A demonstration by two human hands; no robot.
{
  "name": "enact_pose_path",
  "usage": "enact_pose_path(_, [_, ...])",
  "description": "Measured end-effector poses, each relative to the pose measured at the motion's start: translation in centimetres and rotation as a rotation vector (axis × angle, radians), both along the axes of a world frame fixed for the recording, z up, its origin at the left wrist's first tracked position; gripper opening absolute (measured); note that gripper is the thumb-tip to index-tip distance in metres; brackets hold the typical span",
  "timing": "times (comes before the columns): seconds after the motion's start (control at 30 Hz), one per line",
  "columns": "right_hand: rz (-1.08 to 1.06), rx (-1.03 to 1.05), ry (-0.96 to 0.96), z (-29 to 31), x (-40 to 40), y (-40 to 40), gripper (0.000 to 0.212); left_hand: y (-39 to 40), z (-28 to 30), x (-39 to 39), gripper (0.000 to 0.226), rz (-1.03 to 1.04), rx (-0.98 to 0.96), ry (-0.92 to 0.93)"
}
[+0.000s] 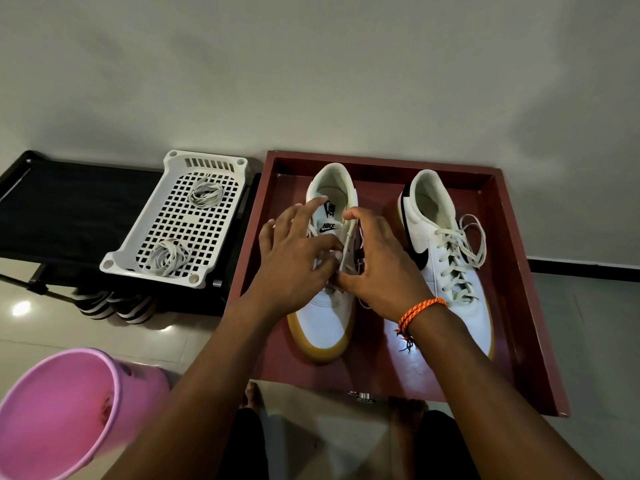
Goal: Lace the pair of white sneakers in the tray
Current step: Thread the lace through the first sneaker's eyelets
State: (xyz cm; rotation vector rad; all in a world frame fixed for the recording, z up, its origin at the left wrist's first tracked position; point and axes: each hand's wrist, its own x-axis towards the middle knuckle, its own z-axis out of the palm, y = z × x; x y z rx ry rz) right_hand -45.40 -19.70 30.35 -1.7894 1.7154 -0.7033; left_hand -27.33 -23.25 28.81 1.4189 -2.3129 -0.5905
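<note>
Grey wall behind a red tray (512,271) holding two white sneakers.
Right sneaker (446,258) laced; left hand (294,261) and right hand (377,268) each pinch lace (348,244) over left sneaker (327,313).

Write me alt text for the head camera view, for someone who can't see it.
Two hands, left hand and right hand, work a lace into the left sneaker in a dark red tray; the right sneaker beside it is already laced. A white basket to the left holds two bundled laces.
</note>
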Motion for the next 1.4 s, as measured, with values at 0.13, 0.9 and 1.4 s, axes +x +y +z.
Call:
enact_pose_path(0.13, [0.003,0.003,0.013,0.0,0.0,-0.1,0.091,-0.4,-0.6,0.1,0.008,0.028,-0.010,0.033])
enact_pose_path(0.9, [0.001,0.026,0.011,0.1,-0.1,-0.1,0.094,-1.8,1.1,1.2,0.028,0.138,0.104,0.474])
enact_pose_path(1.4, [-0.003,0.028,0.025,0.3,-0.1,0.1,0.094,-1.0,3.8,0.4,0.038,0.366,0.489,0.927])
